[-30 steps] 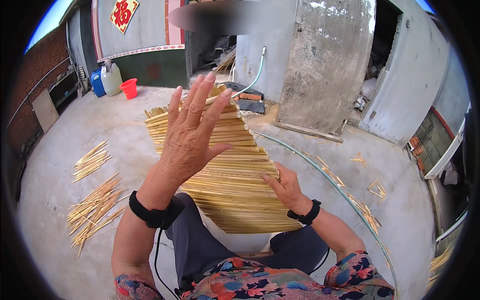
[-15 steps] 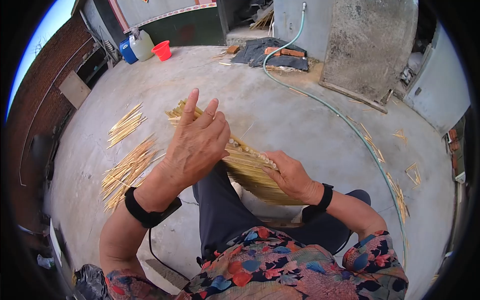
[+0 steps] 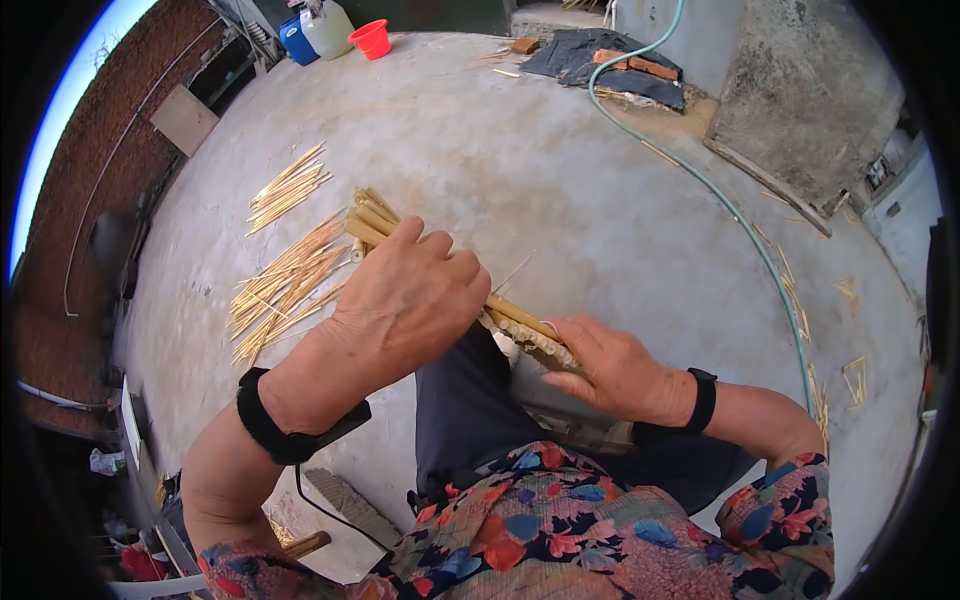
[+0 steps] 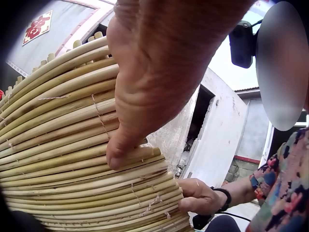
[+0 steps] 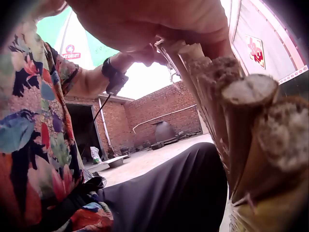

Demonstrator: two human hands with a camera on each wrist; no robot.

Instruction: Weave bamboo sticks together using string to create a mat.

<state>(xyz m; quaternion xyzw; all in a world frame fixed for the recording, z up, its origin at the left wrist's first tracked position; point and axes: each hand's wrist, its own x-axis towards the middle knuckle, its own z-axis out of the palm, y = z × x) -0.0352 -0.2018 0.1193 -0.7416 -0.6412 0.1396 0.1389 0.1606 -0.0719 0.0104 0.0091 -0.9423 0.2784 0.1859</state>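
Observation:
A mat of tied yellow stalks (image 4: 72,140) spans the left wrist view, thin threads crossing it. Over its upper edge the left hand (image 3: 405,295) curls its fingers, and in the left wrist view that hand's thumb (image 4: 116,154) presses the mat's face. The right hand (image 3: 620,370) grips the mat's other end, its thumb beneath the cut stalk ends (image 3: 535,338). Close up in the right wrist view are cut ends (image 5: 248,91) beside the right hand (image 5: 159,21). From the head, the mat shows mostly edge-on, above the lap.
Two piles of thin stalks (image 3: 285,280) lie on the concrete floor at the left. A green hose (image 3: 725,205) curves down the right side past scattered stalk pieces. A red bucket (image 3: 371,40), jugs and bricks (image 3: 640,65) on black sheeting stand farther back.
The mat has tipped from broad face to edge-on and moved lower. The left hand, raised with spread fingers before, has come down and closed over its edge. The head view has tilted down.

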